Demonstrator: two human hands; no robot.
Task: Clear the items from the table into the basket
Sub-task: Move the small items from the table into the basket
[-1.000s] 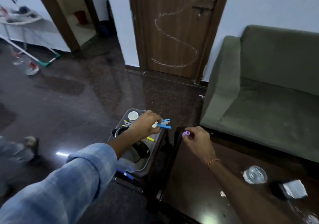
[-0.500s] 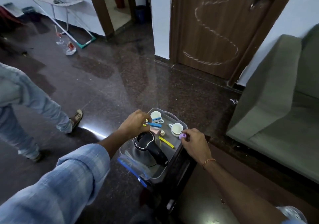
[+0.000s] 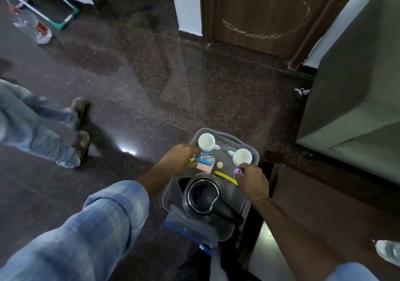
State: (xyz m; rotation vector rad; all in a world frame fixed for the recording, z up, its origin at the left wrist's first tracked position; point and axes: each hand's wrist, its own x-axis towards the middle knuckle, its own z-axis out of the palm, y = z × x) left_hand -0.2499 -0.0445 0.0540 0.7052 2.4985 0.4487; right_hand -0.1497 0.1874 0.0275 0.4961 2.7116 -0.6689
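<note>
A grey plastic basket (image 3: 255, 153) stands on the floor against the dark table's (image 3: 329, 207) left end. Inside lie two white cups (image 3: 205, 141) (image 3: 242, 156), a black kettle (image 3: 203, 195), a yellow strip (image 3: 225, 177), a small cream cap (image 3: 220, 165) and a pink pad (image 3: 205, 168). A clear zip bag with a blue edge (image 3: 190, 226) hangs over the near rim. My left hand (image 3: 179, 158) hovers over the basket's left side, closed on blue clips (image 3: 204, 161) and a yellow piece. My right hand (image 3: 253, 182) pinches a small purple object (image 3: 238, 171) above the basket's right side.
A green sofa (image 3: 357, 99) stands at the right behind the table. Another person's legs and sandalled feet (image 3: 43, 133) are on the dark floor at the left. A clear glass (image 3: 387, 252) sits on the table at the right edge. A wooden door (image 3: 259, 10) is beyond.
The view has tilted down and left onto the basket. Both hands have moved from the table edge to over the basket, each holding its item; the other person's legs have stepped into view.
</note>
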